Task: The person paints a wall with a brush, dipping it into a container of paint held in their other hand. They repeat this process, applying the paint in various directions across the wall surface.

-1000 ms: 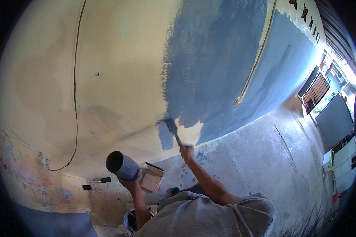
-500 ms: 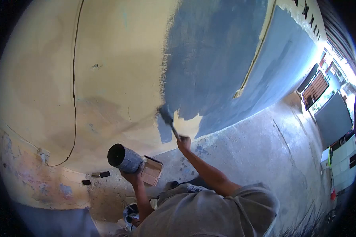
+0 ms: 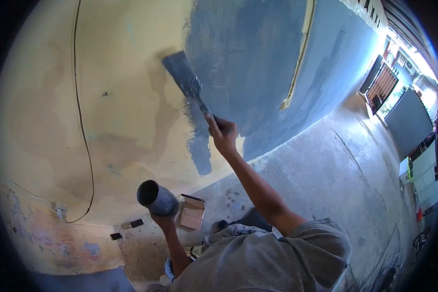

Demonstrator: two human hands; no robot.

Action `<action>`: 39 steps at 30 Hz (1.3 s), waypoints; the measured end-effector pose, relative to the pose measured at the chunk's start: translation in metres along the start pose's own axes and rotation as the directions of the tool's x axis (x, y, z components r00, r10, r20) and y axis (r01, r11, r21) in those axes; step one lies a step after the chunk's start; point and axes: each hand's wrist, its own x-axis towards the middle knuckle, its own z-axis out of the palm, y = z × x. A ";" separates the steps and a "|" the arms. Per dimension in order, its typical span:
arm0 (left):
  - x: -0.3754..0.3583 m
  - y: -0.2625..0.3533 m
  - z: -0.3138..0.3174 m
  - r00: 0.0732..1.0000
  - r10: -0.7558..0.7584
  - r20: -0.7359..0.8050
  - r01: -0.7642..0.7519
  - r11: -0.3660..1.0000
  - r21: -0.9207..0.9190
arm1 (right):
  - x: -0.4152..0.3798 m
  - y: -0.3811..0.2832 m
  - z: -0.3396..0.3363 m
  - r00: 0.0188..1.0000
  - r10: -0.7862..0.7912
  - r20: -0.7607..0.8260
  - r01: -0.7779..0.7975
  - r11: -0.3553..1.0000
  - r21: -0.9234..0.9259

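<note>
My right hand (image 3: 224,134) grips the handle of a wide paintbrush (image 3: 182,73), its bristles coated in grey-blue paint. The brush tilts up and left, overlapping the ragged edge between the bare yellowish wall (image 3: 131,121) and the grey-blue painted area (image 3: 238,63). Lower left, my left hand (image 3: 164,219) is wrapped round the base of a dark, paint-smeared cylindrical can (image 3: 158,198). The can's open mouth faces up and left, and its inside looks dark. A strip of grey-blue paint reaches down the wall below my right hand.
An open cardboard box (image 3: 192,214) lies on the concrete floor (image 3: 306,165) by the wall. A black cable (image 3: 82,131) hangs down the wall to a socket (image 3: 59,210). Two small black devices (image 3: 136,223) lie lower left. A narrow strip (image 3: 299,63) runs up the painted wall.
My right hand has lifted the paintbrush up from the low part of the wall, toward the upper left. The can stays in my left hand, slightly lower and further right in view.
</note>
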 end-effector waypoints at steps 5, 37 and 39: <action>-0.002 0.012 0.029 0.992 -0.128 -0.011 0.124 0.975 -0.183 | -0.037 0.087 -0.001 0.990 0.073 -0.118 -0.098 0.969 -0.229; 0.011 0.073 0.190 0.522 0.648 0.555 -0.549 0.753 -0.362 | -0.039 -0.192 -0.107 0.413 0.345 0.843 0.902 -0.284 -0.326; -0.001 0.072 0.191 0.510 0.629 0.587 -0.531 0.767 -0.360 | -0.039 -0.193 -0.108 0.466 0.372 0.802 0.883 -0.256 -0.394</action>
